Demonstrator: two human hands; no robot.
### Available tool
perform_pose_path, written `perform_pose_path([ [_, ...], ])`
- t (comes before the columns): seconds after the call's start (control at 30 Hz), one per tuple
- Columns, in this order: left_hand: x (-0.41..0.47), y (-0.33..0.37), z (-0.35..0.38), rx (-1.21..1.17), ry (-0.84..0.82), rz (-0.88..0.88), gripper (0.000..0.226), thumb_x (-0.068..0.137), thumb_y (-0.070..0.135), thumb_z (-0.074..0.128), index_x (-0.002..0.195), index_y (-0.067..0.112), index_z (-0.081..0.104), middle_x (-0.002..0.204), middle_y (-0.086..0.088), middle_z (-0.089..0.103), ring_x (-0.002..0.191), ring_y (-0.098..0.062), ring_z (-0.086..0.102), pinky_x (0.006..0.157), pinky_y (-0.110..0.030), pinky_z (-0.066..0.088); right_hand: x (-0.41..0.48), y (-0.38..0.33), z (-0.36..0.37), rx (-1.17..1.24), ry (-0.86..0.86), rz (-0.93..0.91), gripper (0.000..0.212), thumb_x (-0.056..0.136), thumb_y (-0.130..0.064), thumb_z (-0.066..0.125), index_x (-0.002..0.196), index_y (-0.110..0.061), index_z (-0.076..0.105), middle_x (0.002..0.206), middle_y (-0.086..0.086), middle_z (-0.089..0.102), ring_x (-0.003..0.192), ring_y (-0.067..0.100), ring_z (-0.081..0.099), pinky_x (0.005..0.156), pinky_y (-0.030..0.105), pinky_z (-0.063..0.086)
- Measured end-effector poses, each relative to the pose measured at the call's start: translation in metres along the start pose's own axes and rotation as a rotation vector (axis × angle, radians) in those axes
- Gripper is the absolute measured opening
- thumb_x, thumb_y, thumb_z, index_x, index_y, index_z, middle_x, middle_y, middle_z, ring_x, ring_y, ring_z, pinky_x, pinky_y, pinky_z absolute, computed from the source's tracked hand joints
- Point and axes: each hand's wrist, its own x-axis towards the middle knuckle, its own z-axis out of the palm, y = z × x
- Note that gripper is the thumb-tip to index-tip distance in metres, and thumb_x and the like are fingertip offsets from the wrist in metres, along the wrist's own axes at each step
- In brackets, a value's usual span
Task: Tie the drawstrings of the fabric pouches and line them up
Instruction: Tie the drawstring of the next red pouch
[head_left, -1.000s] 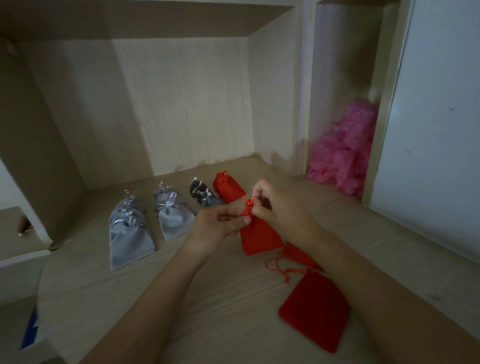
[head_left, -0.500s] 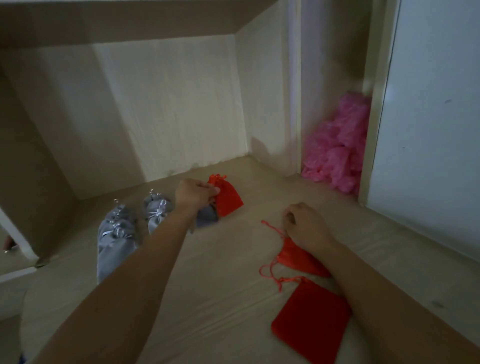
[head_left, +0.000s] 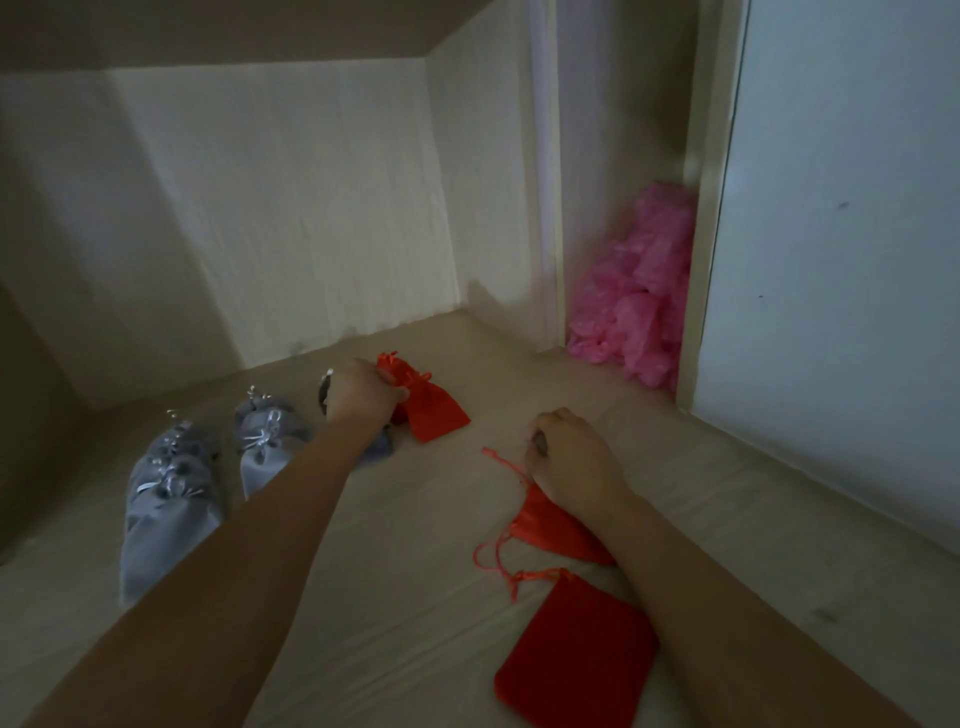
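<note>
Fingers of our left hand (head_left: 363, 397) are curling round the tied red pouch (head_left: 436, 415) at the row's end on the worktop (head_left: 405, 582). In releasing it, we are risking knocking the grey pouches (head_left: 270, 441) askew. Our right hand (head_left: 574, 460) is gripping the untied red pouch (head_left: 550, 527) with curled fingers, and its drawstring (head_left: 506, 462) may snag.

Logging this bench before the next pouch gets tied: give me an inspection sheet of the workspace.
Surface: pale wooden shelf, dim light.
Job's things: grey pouches tied, in a row; two tied red pouches at its right end; untied red pouch and flat red pouch nearer.
Clutter: pink plastic heap in right recess.
Fingers: left hand grips a tied red pouch; right hand curled on the untied red pouch, grip unclear.
Cables: nothing seen.
Surroundings: wooden walls, white panel right.
</note>
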Motion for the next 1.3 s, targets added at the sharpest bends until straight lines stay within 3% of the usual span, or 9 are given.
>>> perform_pose_path([
  [0.1, -0.024, 0.010, -0.006, 0.058, -0.089, 0.129, 0.014, 0.079, 0.020, 0.074, 0.083, 0.007, 0.073, 0.081, -0.011, 0.070, 0.073, -0.016, 0.065, 0.058, -0.021, 0.043, -0.001, -0.001, -0.001, 0.015, -0.012, 0.009, 0.022, 0.084, -0.013, 0.053, 0.101, -0.004, 0.064, 0.106, 0.014, 0.059, 0.101, 0.029, 0.055, 0.089, 0.035, 0.043],
  [0.2, -0.071, 0.022, -0.015, 0.025, -0.356, 0.259, 0.026, 0.078, 0.032, 0.074, 0.060, 0.015, 0.066, 0.055, 0.002, 0.062, 0.040, 0.002, 0.051, 0.039, -0.009, 0.035, -0.001, -0.002, -0.004, 0.030, -0.030, 0.016, 0.021, 0.083, -0.013, 0.056, 0.100, -0.005, 0.065, 0.105, 0.014, 0.058, 0.099, 0.029, 0.055, 0.088, 0.033, 0.043],
  [0.4, -0.168, 0.032, -0.022, 0.010, -0.705, 0.408, 0.035, 0.073, 0.047, 0.074, 0.066, 0.012, 0.071, 0.056, 0.002, 0.063, 0.049, -0.002, 0.051, 0.053, -0.022, 0.038, -0.001, -0.006, -0.006, -0.001, -0.061, 0.032, 0.023, 0.083, -0.011, 0.053, 0.103, -0.005, 0.063, 0.109, 0.016, 0.057, 0.101, 0.031, 0.055, 0.085, 0.032, 0.041],
  [0.53, -0.198, 0.032, -0.016, 0.119, -0.646, 0.495, 0.029, 0.069, 0.038, 0.079, 0.087, 0.018, 0.070, 0.070, 0.010, 0.064, 0.065, -0.001, 0.057, 0.067, -0.023, 0.046, -0.003, -0.007, -0.008, 0.002, -0.076, 0.017, 0.023, 0.083, -0.011, 0.053, 0.102, -0.004, 0.063, 0.109, 0.016, 0.056, 0.102, 0.031, 0.054, 0.086, 0.031, 0.041],
  [0.67, -0.203, 0.028, -0.016, 0.035, -0.672, 0.480, 0.031, 0.072, 0.029, 0.079, 0.100, 0.018, 0.069, 0.072, 0.011, 0.063, 0.062, 0.003, 0.054, 0.061, -0.015, 0.042, -0.004, -0.007, -0.009, -0.004, -0.074, 0.010, 0.021, 0.082, -0.010, 0.054, 0.100, -0.005, 0.063, 0.107, 0.017, 0.057, 0.101, 0.032, 0.055, 0.087, 0.033, 0.042],
  [0.93, -0.164, 0.029, -0.062, -0.336, -0.628, 0.382, 0.017, 0.080, 0.005, 0.070, 0.074, 0.020, 0.065, 0.063, 0.007, 0.061, 0.053, 0.003, 0.051, 0.054, -0.010, 0.041, 0.001, -0.010, -0.008, 0.104, 0.086, 0.075, 0.019, 0.088, -0.013, 0.053, 0.092, -0.001, 0.067, 0.099, 0.017, 0.065, 0.094, 0.031, 0.059, 0.082, 0.033, 0.040],
  [1.07, -0.152, 0.028, -0.067, -0.209, -0.654, 0.369, 0.009, 0.082, 0.017, 0.071, 0.074, 0.016, 0.066, 0.062, 0.002, 0.062, 0.052, 0.001, 0.053, 0.053, -0.012, 0.041, 0.000, -0.010, -0.008, 0.241, 0.089, 0.072, 0.015, 0.086, -0.011, 0.059, 0.085, -0.001, 0.070, 0.091, 0.014, 0.070, 0.088, 0.028, 0.063, 0.076, 0.029, 0.040],
  [1.2, -0.170, 0.028, -0.046, -0.046, -0.683, 0.399, 0.026, 0.075, 0.040, 0.075, 0.078, 0.014, 0.073, 0.072, -0.003, 0.070, 0.060, -0.002, 0.056, 0.057, -0.018, 0.041, 0.000, -0.012, -0.010, 0.236, 0.045, 0.079, 0.015, 0.086, -0.012, 0.060, 0.085, -0.002, 0.071, 0.092, 0.013, 0.071, 0.086, 0.023, 0.062, 0.066, 0.023, 0.033],
  [1.3, -0.184, 0.029, -0.024, 0.048, -0.678, 0.459, 0.029, 0.070, 0.038, 0.079, 0.087, 0.015, 0.073, 0.074, 0.000, 0.068, 0.066, -0.007, 0.060, 0.060, -0.023, 0.043, 0.002, -0.012, -0.017, 0.256, -0.112, 0.076, 0.016, 0.086, -0.012, 0.061, 0.088, -0.002, 0.073, 0.095, 0.013, 0.071, 0.085, 0.016, 0.060, 0.066, 0.021, 0.036],
])
